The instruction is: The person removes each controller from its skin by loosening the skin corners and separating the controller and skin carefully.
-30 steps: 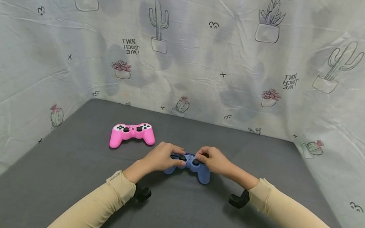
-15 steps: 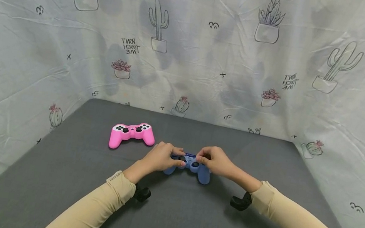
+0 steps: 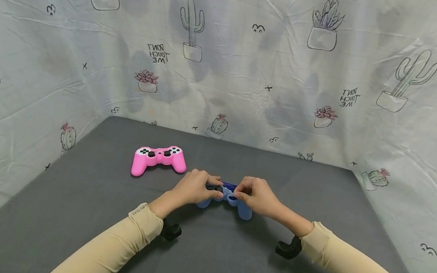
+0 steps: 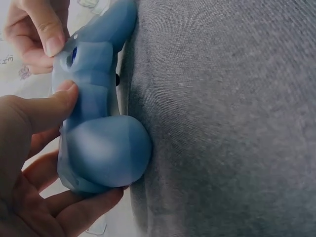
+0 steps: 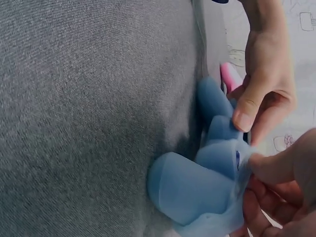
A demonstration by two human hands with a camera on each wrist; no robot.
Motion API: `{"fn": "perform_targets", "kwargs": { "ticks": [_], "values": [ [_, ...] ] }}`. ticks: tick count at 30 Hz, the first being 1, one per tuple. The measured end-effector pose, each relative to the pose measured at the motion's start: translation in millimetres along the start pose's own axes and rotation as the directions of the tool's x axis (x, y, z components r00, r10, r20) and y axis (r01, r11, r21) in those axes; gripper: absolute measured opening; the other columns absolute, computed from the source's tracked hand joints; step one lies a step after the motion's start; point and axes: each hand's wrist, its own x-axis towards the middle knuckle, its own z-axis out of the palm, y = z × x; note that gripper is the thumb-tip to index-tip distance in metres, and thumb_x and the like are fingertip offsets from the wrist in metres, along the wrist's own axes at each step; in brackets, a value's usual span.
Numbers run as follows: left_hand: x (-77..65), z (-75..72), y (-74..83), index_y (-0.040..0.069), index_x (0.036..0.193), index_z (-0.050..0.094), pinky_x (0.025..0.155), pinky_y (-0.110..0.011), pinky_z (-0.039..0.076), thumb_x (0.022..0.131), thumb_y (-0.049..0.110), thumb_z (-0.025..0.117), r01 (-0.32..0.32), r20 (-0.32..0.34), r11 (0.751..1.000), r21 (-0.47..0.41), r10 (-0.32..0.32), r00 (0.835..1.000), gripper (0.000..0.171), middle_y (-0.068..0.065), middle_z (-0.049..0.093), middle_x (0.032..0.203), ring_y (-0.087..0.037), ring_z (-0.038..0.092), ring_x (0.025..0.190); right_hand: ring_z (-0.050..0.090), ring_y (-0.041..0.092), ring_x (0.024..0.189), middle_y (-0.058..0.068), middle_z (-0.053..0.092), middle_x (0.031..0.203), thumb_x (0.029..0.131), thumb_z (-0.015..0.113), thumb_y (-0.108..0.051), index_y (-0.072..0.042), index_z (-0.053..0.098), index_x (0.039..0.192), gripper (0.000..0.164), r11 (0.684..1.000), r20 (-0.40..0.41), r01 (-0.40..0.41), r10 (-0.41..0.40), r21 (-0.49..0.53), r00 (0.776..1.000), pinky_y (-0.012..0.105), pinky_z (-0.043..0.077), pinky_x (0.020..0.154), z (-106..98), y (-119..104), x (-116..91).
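Note:
A dark blue game controller (image 3: pixel 230 186), wrapped in a pale blue silicone cover (image 3: pixel 244 211), stands mid-table in the head view. My left hand (image 3: pixel 193 187) holds its left side, thumb on the face and fingers around the end; the left wrist view shows the rounded grip of the cover between them. At the right half, my right hand (image 3: pixel 259 197) pinches the cover between thumb and fingers near the right stick opening. Dark blue shows through that opening in the right wrist view and along the controller's far edge. My right fingers hide the right-hand buttons.
A pink game controller (image 3: pixel 159 161) with black sticks lies farther back on the left. Grey cloth (image 3: pixel 217 262) covers the table. A pale curtain (image 3: pixel 234 55) printed with cacti hangs behind and along both sides.
My right hand has shifted slightly nearer, its fingers tugging the cover; the right stick is now mostly hidden and more dark blue shows at the far edge. The left hand keeps its hold.

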Motion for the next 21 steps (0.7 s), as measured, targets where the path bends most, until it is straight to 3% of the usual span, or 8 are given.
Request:
{"fn": "perform_targets", "kwargs": {
  "ticks": [2, 4, 7, 10, 13, 16, 21],
  "values": [
    [-0.6, 0.2, 0.3, 0.018, 0.119, 0.073, 0.052, -0.029, 0.044, 0.086, 0.037, 0.077, -0.005, -0.005, 1.0, 0.009, 0.005, 1.0, 0.039, -0.002, 0.062, 0.128, -0.02, 0.067, 0.086, 0.055, 0.009, 0.063, -0.004, 0.061, 0.083, 0.09, 0.072, -0.005, -0.009, 0.073, 0.085, 0.006, 1.0, -0.035, -0.019, 0.018, -0.014, 0.999, 0.027, 0.047, 0.056, 2, -1, 0],
    [-1.4, 0.6, 0.6, 0.018, 0.119, 0.073, 0.069, -0.035, 0.053, 0.086, 0.037, 0.077, -0.008, -0.009, 1.0, 0.011, 0.008, 1.0, 0.038, -0.002, 0.062, 0.128, -0.028, 0.063, 0.11, 0.055, 0.009, 0.061, -0.005, 0.061, 0.08, 0.087, 0.075, -0.005, -0.01, 0.073, 0.082, 0.007, 0.998, -0.067, -0.049, 0.047, -0.025, 0.997, 0.027, 0.046, 0.054, 5, -2, -1],
    [-2.0, 1.8, 0.1, 0.018, 0.119, 0.073, 0.09, -0.041, 0.051, 0.086, 0.037, 0.077, 0.0, -0.009, 1.0, 0.01, 0.0, 1.0, 0.038, -0.002, 0.062, 0.128, -0.031, 0.054, 0.121, 0.055, 0.011, 0.061, -0.004, 0.061, 0.078, 0.085, 0.078, -0.006, -0.01, 0.072, 0.081, 0.008, 0.993, -0.095, -0.113, 0.11, -0.025, 0.989, 0.029, 0.047, 0.054, 7, -4, -2],
    [-2.1, 2.5, -0.4, 0.018, 0.119, 0.073, 0.093, -0.043, 0.049, 0.086, 0.037, 0.077, 0.012, -0.002, 1.0, 0.0, -0.012, 1.0, 0.038, -0.002, 0.062, 0.128, -0.031, 0.053, 0.123, 0.058, 0.015, 0.072, -0.001, 0.062, 0.084, 0.082, 0.082, -0.012, -0.008, 0.068, 0.087, 0.016, 0.978, -0.121, -0.208, 0.205, -0.015, 0.971, 0.033, 0.05, 0.063, 7, -6, -3],
    [-1.6, 2.2, -0.1, 0.017, 0.119, 0.073, 0.096, -0.044, 0.047, 0.086, 0.037, 0.077, 0.011, 0.003, 1.0, -0.005, -0.011, 1.0, 0.039, -0.002, 0.062, 0.128, -0.032, 0.052, 0.124, 0.059, 0.023, 0.092, 0.005, 0.063, 0.1, 0.077, 0.086, -0.02, -0.006, 0.066, 0.101, 0.035, 0.963, -0.136, -0.271, 0.267, -0.013, 0.954, 0.04, 0.051, 0.076, 5, -5, -6],
    [-1.0, 1.7, 0.1, 0.017, 0.12, 0.072, 0.097, -0.045, 0.046, 0.087, 0.037, 0.076, 0.003, 0.011, 1.0, -0.005, -0.003, 1.0, 0.039, -0.003, 0.061, 0.13, -0.033, 0.051, 0.125, 0.055, 0.029, 0.109, 0.01, 0.06, 0.118, 0.076, 0.087, -0.027, -0.004, 0.063, 0.12, 0.056, 0.961, -0.106, -0.275, 0.271, -0.026, 0.957, 0.045, 0.049, 0.087, 2, 1, -11],
    [-1.4, 0.4, 1.1, 0.015, 0.122, 0.071, 0.099, -0.047, 0.044, 0.089, 0.036, 0.075, 0.0, 0.031, 1.0, -0.014, 0.001, 1.0, 0.04, -0.005, 0.059, 0.132, -0.033, 0.05, 0.126, 0.053, 0.031, 0.117, 0.014, 0.053, 0.134, 0.076, 0.087, -0.032, -0.005, 0.051, 0.14, 0.077, 0.962, 0.003, -0.272, 0.272, -0.007, 0.962, 0.046, 0.05, 0.088, -5, 5, -21]
  ]
}}
